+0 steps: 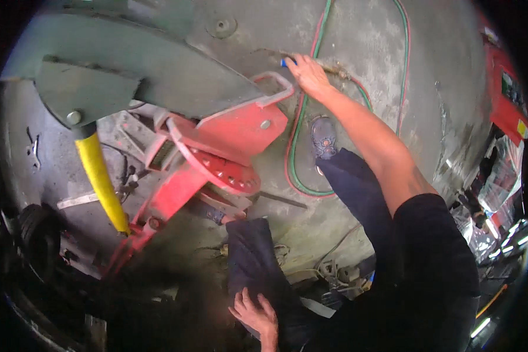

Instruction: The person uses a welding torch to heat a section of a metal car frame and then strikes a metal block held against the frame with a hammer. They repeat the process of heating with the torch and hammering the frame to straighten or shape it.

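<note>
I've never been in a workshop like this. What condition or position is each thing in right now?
Right hand: stretched forward, fingers closed on a small blue-tipped tool.
Left hand: open, resting on the knee.
Red and green hoses: looped loosely on the floor.
Red machine part: lying tilted.
Yellow handle: slanting downward.

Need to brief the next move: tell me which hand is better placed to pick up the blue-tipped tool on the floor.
Right. The right hand is already on the blue-tipped tool; the left hand rests on the knee, far off.

Blue-tipped tool (287, 61) mostly hidden under right hand (308, 75), left hand's (253, 314) wrist cut by lower edge, corners black.
</note>
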Demonstrator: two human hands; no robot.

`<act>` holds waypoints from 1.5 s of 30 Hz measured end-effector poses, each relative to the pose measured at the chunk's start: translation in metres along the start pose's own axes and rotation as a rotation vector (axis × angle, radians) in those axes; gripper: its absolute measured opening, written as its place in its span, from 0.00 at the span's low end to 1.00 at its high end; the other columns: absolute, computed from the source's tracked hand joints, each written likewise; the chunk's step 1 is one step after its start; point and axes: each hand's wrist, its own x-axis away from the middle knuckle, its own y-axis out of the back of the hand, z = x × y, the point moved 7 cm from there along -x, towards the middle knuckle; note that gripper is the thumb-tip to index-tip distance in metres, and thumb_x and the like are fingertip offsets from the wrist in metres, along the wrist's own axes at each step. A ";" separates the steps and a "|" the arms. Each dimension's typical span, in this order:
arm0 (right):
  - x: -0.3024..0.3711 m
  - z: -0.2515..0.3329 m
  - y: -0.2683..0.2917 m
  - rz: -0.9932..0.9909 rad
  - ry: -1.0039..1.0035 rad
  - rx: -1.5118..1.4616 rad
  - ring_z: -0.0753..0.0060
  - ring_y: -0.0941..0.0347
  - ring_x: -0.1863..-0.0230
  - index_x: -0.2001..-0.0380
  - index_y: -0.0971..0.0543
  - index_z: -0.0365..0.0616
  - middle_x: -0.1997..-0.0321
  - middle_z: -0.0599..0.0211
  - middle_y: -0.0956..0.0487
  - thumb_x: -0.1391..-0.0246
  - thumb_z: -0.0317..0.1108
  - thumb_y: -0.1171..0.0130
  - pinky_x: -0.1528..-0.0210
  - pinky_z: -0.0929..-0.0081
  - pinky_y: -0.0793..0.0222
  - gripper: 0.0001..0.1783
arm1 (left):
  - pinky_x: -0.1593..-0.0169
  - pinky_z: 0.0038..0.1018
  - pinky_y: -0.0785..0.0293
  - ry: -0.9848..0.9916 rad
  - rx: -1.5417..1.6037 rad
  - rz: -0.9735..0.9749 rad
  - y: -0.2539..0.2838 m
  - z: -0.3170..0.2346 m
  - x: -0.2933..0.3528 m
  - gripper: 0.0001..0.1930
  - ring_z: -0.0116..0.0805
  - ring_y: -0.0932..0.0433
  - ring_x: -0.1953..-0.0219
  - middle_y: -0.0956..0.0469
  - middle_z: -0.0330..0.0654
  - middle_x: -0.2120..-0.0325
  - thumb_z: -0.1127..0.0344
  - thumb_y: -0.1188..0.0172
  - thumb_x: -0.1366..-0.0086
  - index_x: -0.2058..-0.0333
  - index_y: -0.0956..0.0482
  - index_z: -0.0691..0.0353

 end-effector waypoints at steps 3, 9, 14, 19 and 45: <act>-0.013 -0.002 -0.030 -0.059 -0.004 0.121 0.44 0.21 0.57 0.46 0.26 0.41 0.60 0.48 0.21 0.46 0.25 0.47 0.55 0.54 0.22 0.22 | 0.42 0.44 0.30 -0.070 0.537 -0.052 0.007 -0.031 -0.034 0.16 0.61 0.25 0.48 0.24 0.60 0.52 0.73 0.42 0.35 0.49 0.24 0.70; 0.018 -0.037 -0.052 0.092 -0.093 0.114 0.48 0.20 0.70 0.62 0.25 0.42 0.68 0.56 0.20 0.45 0.29 0.45 0.67 0.53 0.23 0.08 | 0.47 0.37 0.26 -0.178 0.759 0.149 -0.043 -0.113 -0.090 0.11 0.52 0.20 0.55 0.20 0.54 0.61 0.74 0.41 0.36 0.55 0.21 0.71; 0.093 0.032 0.043 0.378 0.054 -0.790 0.57 0.22 0.69 0.68 0.22 0.38 0.74 0.54 0.23 0.45 0.35 0.39 0.63 0.59 0.28 0.09 | 0.36 0.36 0.35 -0.042 1.686 0.264 -0.075 -0.237 -0.190 0.28 0.40 0.27 0.41 0.25 0.51 0.43 0.68 0.38 0.33 0.35 0.31 0.64; 0.073 -0.012 0.057 0.324 -0.088 -0.727 0.55 0.20 0.53 0.50 0.21 0.38 0.56 0.48 0.18 0.42 0.39 0.35 0.49 0.59 0.26 0.21 | 0.59 0.25 0.25 -0.202 1.739 0.627 -0.090 -0.307 -0.233 0.22 0.30 0.20 0.60 0.19 0.42 0.60 0.69 0.39 0.31 0.40 0.28 0.63; 0.592 0.074 0.401 0.067 -0.839 -0.622 0.44 0.23 0.52 0.39 0.35 0.41 0.55 0.45 0.21 0.47 0.34 0.40 0.51 0.51 0.30 0.32 | 0.63 0.28 0.24 -0.605 1.370 0.473 0.202 -0.107 0.116 0.20 0.30 0.25 0.63 0.24 0.41 0.59 0.70 0.44 0.31 0.41 0.25 0.65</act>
